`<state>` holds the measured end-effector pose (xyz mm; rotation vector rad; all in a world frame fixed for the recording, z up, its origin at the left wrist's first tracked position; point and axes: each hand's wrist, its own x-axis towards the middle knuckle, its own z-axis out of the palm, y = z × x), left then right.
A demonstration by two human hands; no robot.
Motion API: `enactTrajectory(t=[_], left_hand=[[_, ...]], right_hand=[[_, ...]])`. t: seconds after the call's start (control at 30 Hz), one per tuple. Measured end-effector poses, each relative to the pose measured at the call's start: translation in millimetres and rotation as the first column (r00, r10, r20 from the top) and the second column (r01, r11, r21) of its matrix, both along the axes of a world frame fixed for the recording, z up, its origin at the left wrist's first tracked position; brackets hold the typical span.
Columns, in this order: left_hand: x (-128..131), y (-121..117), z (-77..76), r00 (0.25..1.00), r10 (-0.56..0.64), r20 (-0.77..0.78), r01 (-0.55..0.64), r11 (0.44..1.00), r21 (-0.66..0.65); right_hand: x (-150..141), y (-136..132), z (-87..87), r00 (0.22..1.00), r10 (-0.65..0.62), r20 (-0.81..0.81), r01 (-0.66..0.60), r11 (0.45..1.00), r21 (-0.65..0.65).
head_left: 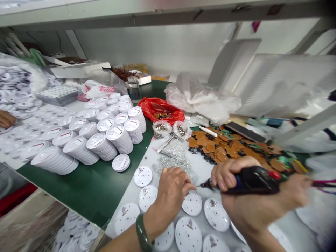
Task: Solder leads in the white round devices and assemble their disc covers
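My right hand is wrapped around a black electric screwdriver with a red part near its rear, its bit pointing left. Close to the bit's tip is my left hand, fingers pinched together; whatever they may hold is too small to make out. A green bangle circles the left wrist. Below both hands, round white plastic discs with small holes lie spread over the pale work surface, several bearing a small metal piece. Just beyond the left hand spreads a heap of small silvery screws.
Leaning stacks of white discs stand on the green mat at left. Orange-brown flat pieces lie behind the right hand. Farther back are a red bag and clear plastic. Another person's hand shows at far left.
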<state>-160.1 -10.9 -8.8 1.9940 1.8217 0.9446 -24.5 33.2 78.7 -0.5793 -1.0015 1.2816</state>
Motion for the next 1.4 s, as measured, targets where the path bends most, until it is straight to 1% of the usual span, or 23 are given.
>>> enactTrajectory(t=[0.1,0.17,0.27,0.37,0.43,0.5,0.67,0.77,0.87,1.0,1.13,1.2,1.3,1.37,1.4], left_hand=[[-7,2,-1.6,0.999,-0.039,-0.030,0.039,0.999,0.010],[-9,1,-0.5,0.998,-0.043,-0.035,0.044,0.999,0.014],[-11,-5,5.1,0.999,-0.032,-0.015,0.032,0.999,0.025],[-11,-17,11.7,0.999,0.008,0.037,-0.010,0.999,0.046],[-12,-28,14.7,0.994,0.039,0.105,-0.045,0.998,0.053],[-12,-39,16.3,0.982,0.050,0.180,-0.059,0.997,0.047],[-17,-56,18.7,0.963,0.014,0.269,-0.023,0.999,0.032],[-21,-62,19.4,0.956,0.001,0.294,-0.010,1.000,0.029],[-23,-67,19.0,0.951,0.029,0.309,-0.029,1.000,-0.005],[-24,-73,18.2,0.942,0.025,0.335,-0.028,1.000,0.003],[-27,-79,19.6,0.942,-0.077,0.328,0.061,0.996,0.059],[-28,-83,20.5,0.935,-0.101,0.341,0.090,0.995,0.048],[-30,-88,20.3,0.924,-0.074,0.375,0.078,0.997,0.005],[-30,-93,18.9,0.936,-0.073,0.345,0.073,0.997,0.014],[-30,-95,18.2,0.948,-0.082,0.306,0.077,0.997,0.031]], right_hand=[[0,-1,1.4,1.000,0.011,0.006,-0.011,1.000,0.001],[-1,-1,1.6,1.000,0.017,0.009,-0.017,1.000,0.003],[-2,-2,3.7,1.000,0.018,0.008,-0.018,1.000,0.009],[-1,-7,8.8,0.999,0.037,-0.001,-0.037,0.999,0.027],[-2,-12,12.1,0.996,0.084,-0.007,-0.084,0.996,0.024],[-4,-18,13.7,0.989,0.147,-0.024,-0.147,0.989,-0.005],[-18,-31,11.7,0.958,0.266,-0.105,-0.276,0.957,-0.088],[-21,-34,13.0,0.952,0.277,-0.131,-0.292,0.949,-0.119],[-19,-36,17.3,0.947,0.298,-0.118,-0.310,0.944,-0.108],[-19,-41,20.8,0.922,0.375,-0.097,-0.385,0.915,-0.121],[-24,-45,21.7,0.904,0.418,-0.091,-0.427,0.892,-0.145],[-27,-47,23.8,0.902,0.420,-0.096,-0.430,0.889,-0.154],[-26,-48,27.1,0.897,0.430,-0.101,-0.441,0.881,-0.172],[-22,-49,26.3,0.862,0.499,-0.087,-0.506,0.840,-0.193],[-20,-50,24.5,0.831,0.551,-0.079,-0.555,0.806,-0.208]])
